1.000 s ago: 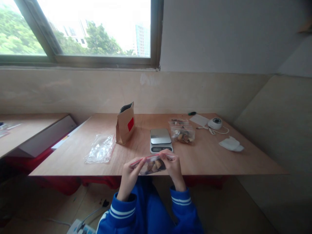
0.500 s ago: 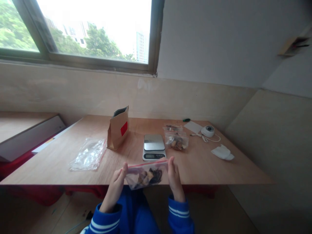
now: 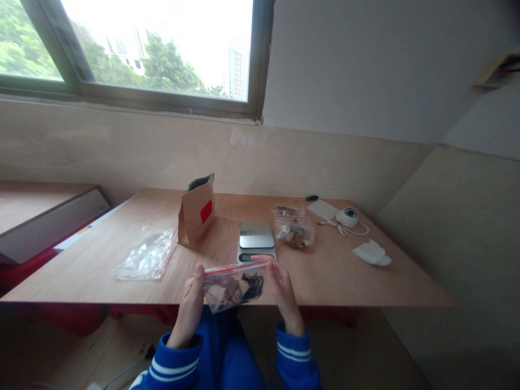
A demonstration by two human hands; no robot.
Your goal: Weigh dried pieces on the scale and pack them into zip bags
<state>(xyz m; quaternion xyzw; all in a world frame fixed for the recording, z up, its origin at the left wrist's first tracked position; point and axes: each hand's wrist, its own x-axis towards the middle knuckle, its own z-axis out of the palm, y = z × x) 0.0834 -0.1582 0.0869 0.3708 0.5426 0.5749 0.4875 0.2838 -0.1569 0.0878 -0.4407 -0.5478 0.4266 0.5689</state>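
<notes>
Fingers of both hands pinch the top corners of a small zip bag (image 3: 233, 286), which hangs at the near edge of the worktop (image 3: 345, 276), above my lap. My left hand (image 3: 190, 303) grips the left corner by the red seal strip, my right hand (image 3: 280, 284) the right corner, thumb on top. Compared with a moment back, the bag sits a little higher and tilts down to the left, and the right thumb has crept inward along the strip (the seal looks flat there, though I cannot tell whether it is fully shut). Dark and tan pieces are bunched in its lower part. Just beyond the bag stands a kitchen scale (image 3: 255, 238), with a second filled bag (image 3: 294, 234) to its right, a brown paper pouch (image 3: 196, 210) to its left, and an empty clear bag (image 3: 144, 253) farther left.
</notes>
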